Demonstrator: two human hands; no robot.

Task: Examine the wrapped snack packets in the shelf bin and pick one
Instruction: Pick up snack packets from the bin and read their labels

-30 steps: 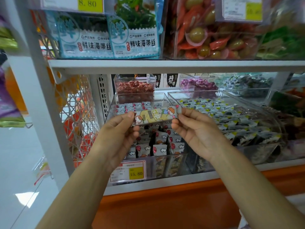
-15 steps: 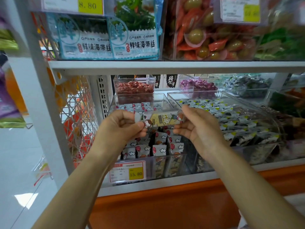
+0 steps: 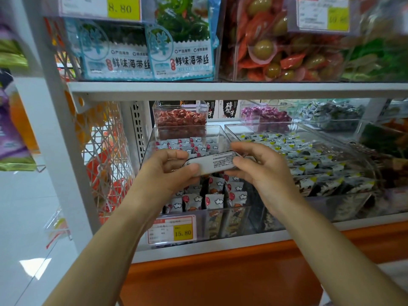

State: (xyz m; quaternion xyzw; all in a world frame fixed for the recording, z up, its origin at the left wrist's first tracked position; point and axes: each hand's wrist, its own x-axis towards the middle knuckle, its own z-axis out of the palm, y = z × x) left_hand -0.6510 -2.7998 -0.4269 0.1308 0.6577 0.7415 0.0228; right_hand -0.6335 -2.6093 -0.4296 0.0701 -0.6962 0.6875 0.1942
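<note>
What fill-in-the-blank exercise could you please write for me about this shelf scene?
1. The left hand and the right hand grip the snack packet at its two ____.
2. The side of the packet facing the camera is ____ with small dark print.
3. The yellow price tag on the front of the shelf bin reads ____.

Missing words: ends; white; 15.80

I am turning the packet over between my hands; its white printed back is now facing me.
</note>
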